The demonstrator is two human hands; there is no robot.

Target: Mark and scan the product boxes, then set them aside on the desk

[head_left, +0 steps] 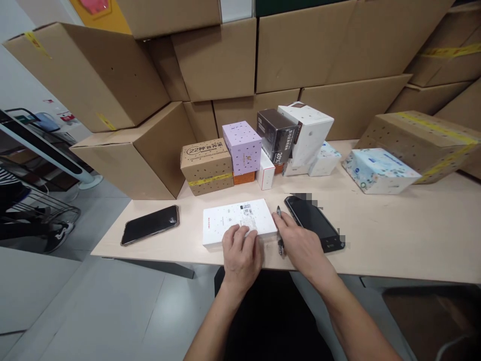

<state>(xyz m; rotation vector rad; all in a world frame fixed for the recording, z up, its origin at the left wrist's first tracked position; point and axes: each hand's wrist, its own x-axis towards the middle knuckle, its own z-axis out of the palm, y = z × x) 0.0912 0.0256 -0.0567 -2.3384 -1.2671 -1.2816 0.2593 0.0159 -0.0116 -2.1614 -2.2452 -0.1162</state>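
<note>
A flat white box point(233, 220) with a small printed label lies near the front edge of the table. My left hand point(242, 255) is at its near side, curled fingers on the top face; the thumb is mostly hidden. Beside the box's right end, my right hand point(300, 243) has its fingers closed over a dark pen point(281, 246). The pen's two ends show above and below the fingers, and the fingertips are close to the box's edge. A black handheld device point(315, 223) with a screen lies just right of that hand, partly covered by blurred blocks.
A dark phone point(150, 225) lies on the table point(406, 230) at left. Behind stand a brown carton point(206, 168), a lilac box point(242, 148), a dark brown box point(276, 135), white boxes point(311, 133) and a floral box point(381, 170). Large cartons point(300, 55) wall the back.
</note>
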